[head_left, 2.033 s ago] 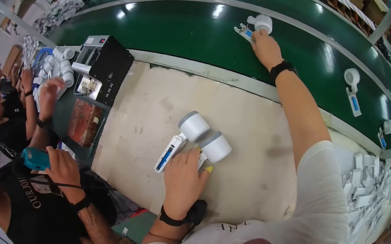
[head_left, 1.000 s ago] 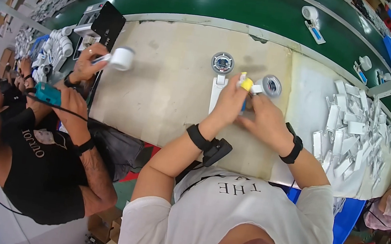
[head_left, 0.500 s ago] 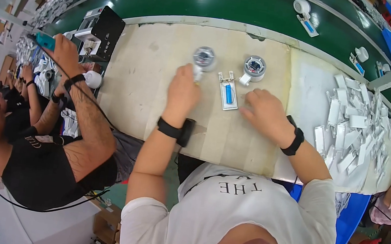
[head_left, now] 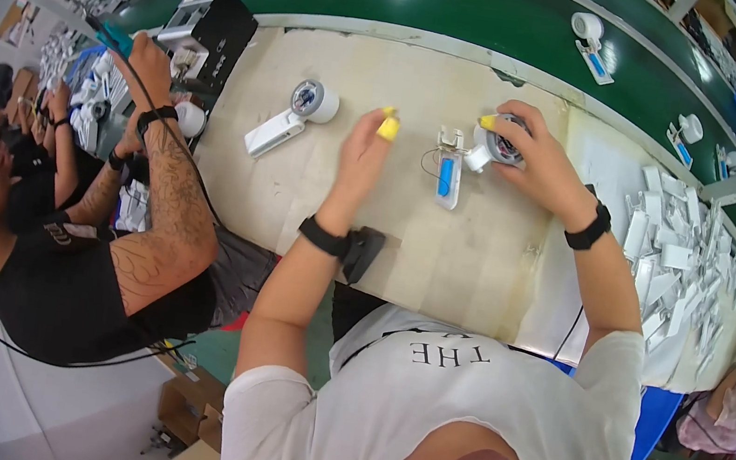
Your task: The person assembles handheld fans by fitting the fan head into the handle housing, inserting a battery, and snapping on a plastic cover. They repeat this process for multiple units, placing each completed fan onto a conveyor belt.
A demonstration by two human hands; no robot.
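My right hand (head_left: pixel 538 155) is closed round a round white fan-like head (head_left: pixel 505 143), its thumb in a yellow finger cot on the near-left rim. The head's short white neck (head_left: pixel 478 158) lies beside an open white handle shell (head_left: pixel 446 187) with a blue battery cell (head_left: pixel 445 175) and a thin dark wire at its side. To the left, my left hand (head_left: pixel 365 152) hovers over the table with nothing in it, yellow cots on its thumb and a finger. Farther left lies another white handheld unit (head_left: pixel 284 124), its round head attached to a closed handle.
A heap of white plastic shells (head_left: pixel 666 248) covers the table's right side. Beyond the table runs a green conveyor belt (head_left: pixel 474 10) carrying similar units (head_left: pixel 591 45). A black machine (head_left: pixel 225 41) stands at the far left, beside a co-worker (head_left: pixel 100 258) holding a teal tool (head_left: pixel 115 37).
The unit under my left hand now lies farther left, let go. My right hand has moved up from beside the handle shell and taken hold of the other round head.
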